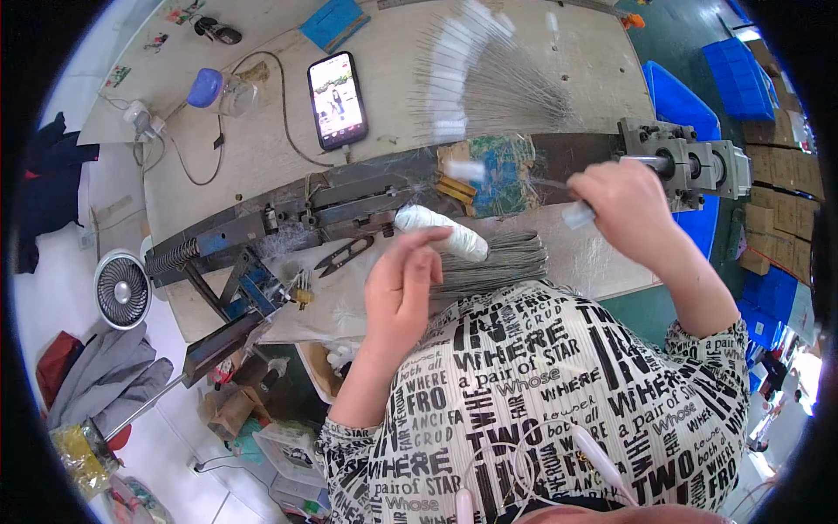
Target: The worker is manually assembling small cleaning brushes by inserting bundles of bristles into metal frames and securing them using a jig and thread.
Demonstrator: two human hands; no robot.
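My left hand (399,288) is raised above the bench edge, fingers loosely curled, just in front of a white spool of thread (441,230) and a bundle of grey wires (493,262); whether it pinches a thread I cannot tell. My right hand (621,212) is closed on a thin wire with a white tag (576,214), close to the grey metal clamp block (690,162). A fan of tagged wires (484,74) lies spread on the bench behind.
A long metal jig with a spring (262,223) crosses the wooden bench. Small snips (345,255), a lit phone (337,99), a blue-lidded jar (214,90) and cables lie around. A small fan (122,290) sits left; blue crates (738,74) and cardboard boxes right.
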